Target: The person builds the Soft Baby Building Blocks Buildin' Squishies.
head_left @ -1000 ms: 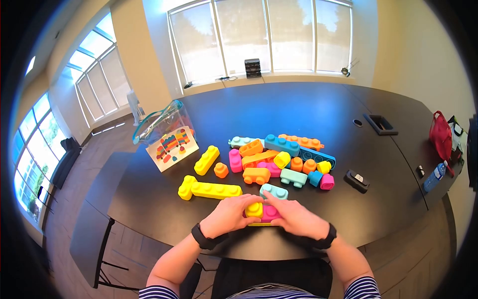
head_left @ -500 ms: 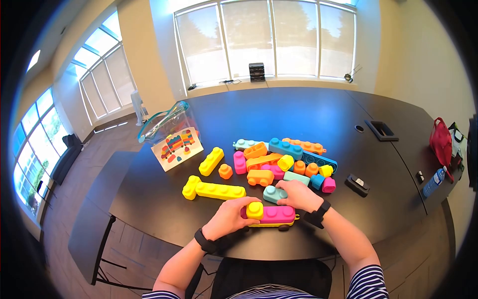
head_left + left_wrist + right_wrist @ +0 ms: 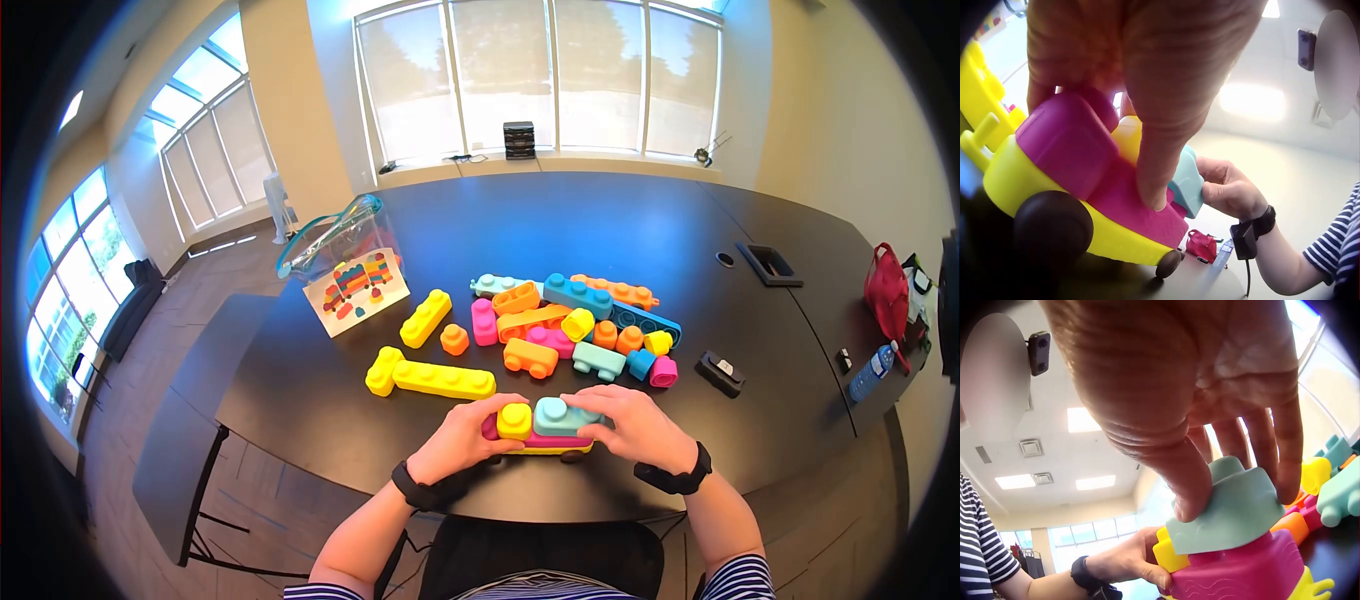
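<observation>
My left hand (image 3: 460, 438) grips a toy car of building blocks, its thumb along the magenta block (image 3: 1119, 194). The car has a yellow base (image 3: 1119, 244) with dark wheels (image 3: 1054, 225), and a yellow block (image 3: 514, 421) sits on top beside the left fingers. My right hand (image 3: 645, 425) pinches a light teal block (image 3: 1232, 509) between thumb and fingers. That block is at the top of the magenta block, beside the yellow one, slightly tilted in the right wrist view.
Loose blocks in several colours, among them an orange one (image 3: 530, 357), lie beyond the car. Long yellow blocks (image 3: 445, 379) are to the left. A clear bag (image 3: 350, 235) with a picture card (image 3: 356, 291) stands back left; a black device (image 3: 720, 373) lies right.
My right hand left the car, took the light teal block from the table behind it and brought it onto the car's top. The left hand kept its grip on the car.
</observation>
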The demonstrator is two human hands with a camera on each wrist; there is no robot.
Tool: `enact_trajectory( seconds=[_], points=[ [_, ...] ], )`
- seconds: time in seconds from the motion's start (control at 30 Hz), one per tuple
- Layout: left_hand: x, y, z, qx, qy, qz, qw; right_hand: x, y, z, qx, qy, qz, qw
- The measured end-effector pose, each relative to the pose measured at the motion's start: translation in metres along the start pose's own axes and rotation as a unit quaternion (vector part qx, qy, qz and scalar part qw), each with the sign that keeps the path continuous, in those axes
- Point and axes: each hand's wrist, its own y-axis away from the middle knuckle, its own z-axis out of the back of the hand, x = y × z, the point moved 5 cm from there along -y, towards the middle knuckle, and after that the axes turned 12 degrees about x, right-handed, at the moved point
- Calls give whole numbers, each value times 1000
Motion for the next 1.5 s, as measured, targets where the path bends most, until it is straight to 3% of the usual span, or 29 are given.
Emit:
enact_trajectory(
  seconds=[0.43,0.83,1.03,1.13,1.3,1.43,1.5],
  points=[
    [1,2,-6,-19,-52,-25,998,15,-6,-7,23,65,-55,996],
    [5,5,-4,-27,-58,-15,998,13,-1,-17,-30,58,-27,997],
    [8,7,-2,-25,-61,-11,998,4,-2,-20,-11,3,-18,1000],
    [6,6,-3,-15,-62,-3,998,4,0,-15,-4,-14,4,1000],
    [8,4,-3,23,-56,36,998,-11,3,-13,23,-41,-48,998],
    [0,3,23,114,-17,-37,993,-21,9,-6,23,-44,-65,997],
    [10,-4,62,20,46,-35,998,-23,12,-3,17,-66,-61,996]
  ],
)
